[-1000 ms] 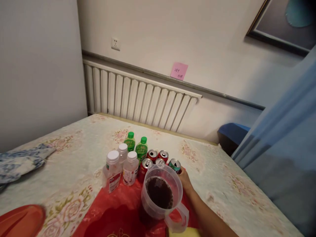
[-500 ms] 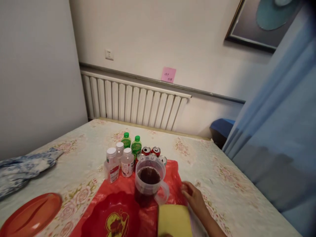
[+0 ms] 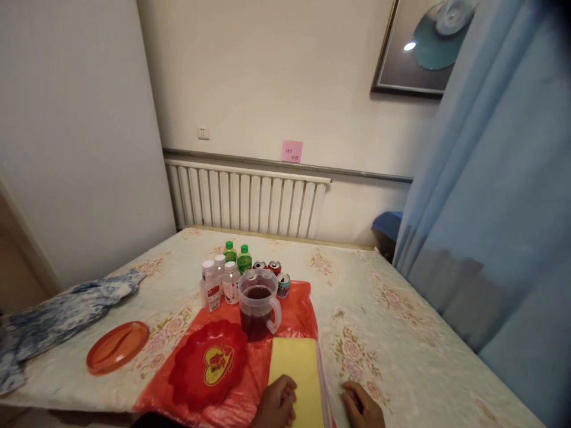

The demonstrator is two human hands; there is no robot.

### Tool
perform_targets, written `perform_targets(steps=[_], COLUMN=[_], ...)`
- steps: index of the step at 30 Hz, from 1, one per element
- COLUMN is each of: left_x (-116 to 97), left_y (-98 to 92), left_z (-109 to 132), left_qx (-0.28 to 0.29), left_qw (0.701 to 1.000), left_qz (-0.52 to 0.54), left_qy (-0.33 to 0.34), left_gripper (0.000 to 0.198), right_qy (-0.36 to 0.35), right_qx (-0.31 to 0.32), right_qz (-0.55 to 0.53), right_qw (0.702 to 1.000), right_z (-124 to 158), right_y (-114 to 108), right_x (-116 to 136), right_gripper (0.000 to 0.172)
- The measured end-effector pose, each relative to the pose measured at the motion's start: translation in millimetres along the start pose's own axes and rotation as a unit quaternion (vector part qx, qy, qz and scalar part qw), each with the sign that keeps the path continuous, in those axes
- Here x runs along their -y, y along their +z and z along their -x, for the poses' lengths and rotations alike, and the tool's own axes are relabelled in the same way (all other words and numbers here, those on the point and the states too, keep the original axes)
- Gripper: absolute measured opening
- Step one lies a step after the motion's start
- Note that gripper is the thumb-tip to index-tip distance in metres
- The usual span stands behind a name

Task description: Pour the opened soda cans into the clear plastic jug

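Observation:
My left hand [image 3: 279, 401] rests with curled fingers on a yellow folded sheet [image 3: 297, 362], and nothing shows in it. The yellow sheet tops a flat stack with pale purple edges; I cannot tell whether it is cloth or paper. To its right, my right hand [image 3: 363, 407] lies with loosely curled fingers on the flowered tablecloth [image 3: 392, 351], holding nothing visible. Beyond the stack stands a clear plastic jug [image 3: 259, 315] with dark liquid, its handle to the right. A red scalloped plate [image 3: 187, 365] lies left of my left hand on a red plastic sheet [image 3: 297, 312].
Behind the jug stand white-capped bottles [image 3: 231, 285], green bottles [image 3: 244, 261] and several drink cans [image 3: 283, 285]. An orange lid [image 3: 118, 348] and a blue-white cloth [image 3: 66, 315] lie at left. A radiator [image 3: 250, 199] lines the wall; a blue curtain [image 3: 482, 196] hangs at right.
My right hand has drawn back towards me from beside the red sheet's right edge. More of my left hand shows now, on the yellow sheet. The view has shifted and levelled.

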State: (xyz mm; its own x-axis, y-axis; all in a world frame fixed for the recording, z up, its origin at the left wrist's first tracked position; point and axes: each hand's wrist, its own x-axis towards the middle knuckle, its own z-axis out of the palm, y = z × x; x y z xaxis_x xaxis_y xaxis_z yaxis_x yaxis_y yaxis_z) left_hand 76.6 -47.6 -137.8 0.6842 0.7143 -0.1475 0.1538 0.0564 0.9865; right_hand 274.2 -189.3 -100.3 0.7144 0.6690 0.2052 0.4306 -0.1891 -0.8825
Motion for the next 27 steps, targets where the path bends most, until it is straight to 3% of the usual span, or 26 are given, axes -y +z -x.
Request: perform_targets(steps=[12, 16, 19, 24, 27], left_x=[-33, -49, -71, -124, -151], left_y=[10.8, 15.6, 20.5, 26.8, 27.4], left_z=[15, 15, 15, 11, 4], left_qx=[-0.060, -0.071, -0.081, -0.110, -0.142], left_qw=[0.995, 0.994, 0.992, 0.986, 0.978], left_qz=[-0.081, -0.084, -0.086, -0.101, -0.123], left_qy=[0.022, 0.019, 0.039, 0.077, 0.095], left_gripper=[0.032, 0.034, 0.040, 0.049, 0.054], right_qy=[-0.007, 0.041, 0.071, 0.017, -0.003], right_qx=[0.028, 0.028, 0.042, 0.067, 0.045], right_qz=[-0.044, -0.081, -0.115, -0.132, -0.117], right_qw=[0.999, 0.996, 0.990, 0.989, 0.992], right_z=[9, 7, 4, -7, -19], right_y=[-8, -7, -8, -12, -13], right_x=[2, 7, 25, 78, 108], right_gripper=[0.035, 0.039, 0.042, 0.045, 0.052])
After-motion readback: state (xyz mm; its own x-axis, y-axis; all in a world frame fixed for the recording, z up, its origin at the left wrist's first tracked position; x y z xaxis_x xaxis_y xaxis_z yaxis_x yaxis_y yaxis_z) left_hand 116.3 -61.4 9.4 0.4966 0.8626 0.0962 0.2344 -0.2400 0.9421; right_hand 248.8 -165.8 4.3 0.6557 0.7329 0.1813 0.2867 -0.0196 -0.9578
